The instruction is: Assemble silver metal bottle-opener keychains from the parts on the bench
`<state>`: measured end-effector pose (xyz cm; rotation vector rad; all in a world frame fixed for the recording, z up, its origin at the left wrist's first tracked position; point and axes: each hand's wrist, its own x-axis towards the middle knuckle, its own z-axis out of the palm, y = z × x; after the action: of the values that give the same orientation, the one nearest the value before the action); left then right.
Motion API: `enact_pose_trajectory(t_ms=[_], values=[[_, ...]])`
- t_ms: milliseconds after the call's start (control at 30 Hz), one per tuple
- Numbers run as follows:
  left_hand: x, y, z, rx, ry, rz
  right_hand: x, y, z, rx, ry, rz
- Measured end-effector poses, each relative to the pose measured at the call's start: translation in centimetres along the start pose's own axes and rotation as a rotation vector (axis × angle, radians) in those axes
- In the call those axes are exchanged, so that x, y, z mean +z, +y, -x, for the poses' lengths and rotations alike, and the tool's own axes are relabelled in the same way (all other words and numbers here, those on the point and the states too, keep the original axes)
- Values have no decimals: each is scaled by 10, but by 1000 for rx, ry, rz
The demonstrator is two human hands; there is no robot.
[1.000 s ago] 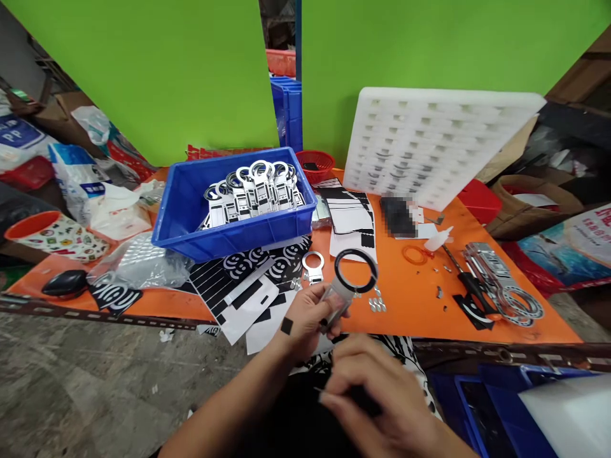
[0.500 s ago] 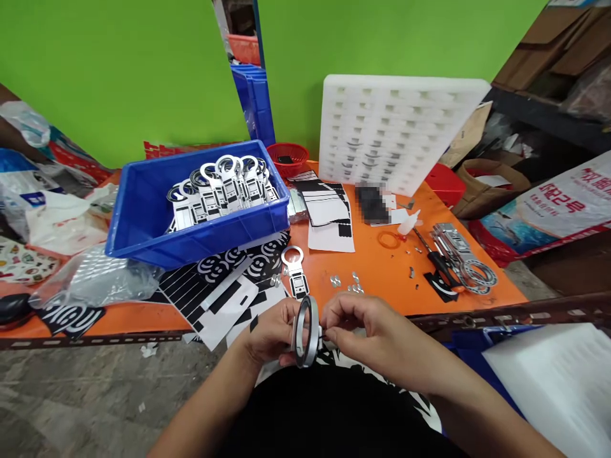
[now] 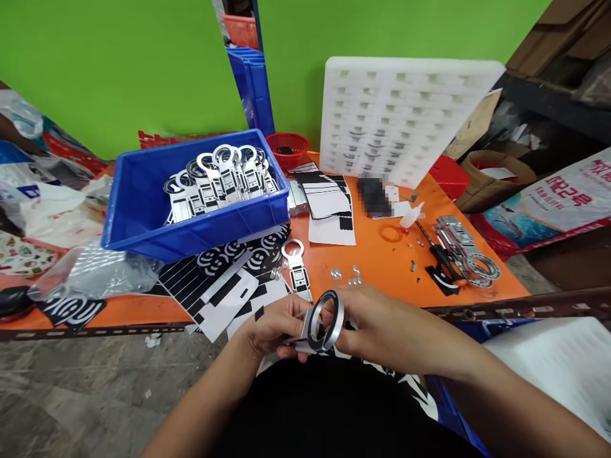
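Both my hands hold one silver metal ring part (image 3: 326, 321) with a flat tab, just in front of the orange table's (image 3: 382, 264) near edge. My left hand (image 3: 274, 324) grips the tab end from the left, fingers curled. My right hand (image 3: 377, 324) pinches the ring's right rim. A matching ring part (image 3: 296, 267) lies flat on the table just beyond my hands. Tiny metal clips (image 3: 346, 275) are scattered beside it.
A blue bin (image 3: 143, 222) of several ring parts stands at the left. Black-and-white sticker sheets (image 3: 229, 280) spread under and before it. A white foam tray (image 3: 405, 114) leans at the back. A screwdriver (image 3: 442, 257) and more metal parts (image 3: 468, 254) lie at the right.
The ring part came down from held-up height to near my lap. My right hand joined it and now pinches the rim, and the ring has tilted flatter. The view swung right.
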<state>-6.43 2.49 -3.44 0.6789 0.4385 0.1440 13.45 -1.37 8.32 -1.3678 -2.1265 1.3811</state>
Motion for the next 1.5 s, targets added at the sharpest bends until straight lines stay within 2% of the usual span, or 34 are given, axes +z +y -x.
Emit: enact_pose_trajectory(t_ms=[133, 267, 500, 900, 1233, 1500], values=[[-2, -1, 1, 5, 17, -1, 6, 4, -1, 39, -1, -40], [-4, -1, 2, 10, 37, -8, 12, 9, 0, 93, 63, -103], [-4, 1, 2, 7, 43, -18, 12, 9, 4, 107, 123, -180], [0, 4, 3, 8, 52, -21, 13, 8, 1, 121, 122, -208], [-1, 7, 5, 8, 70, -36, 18, 9, -3, 142, 124, -317], [-1, 5, 5, 32, 89, -34, 22, 10, -5, 154, 156, -292]])
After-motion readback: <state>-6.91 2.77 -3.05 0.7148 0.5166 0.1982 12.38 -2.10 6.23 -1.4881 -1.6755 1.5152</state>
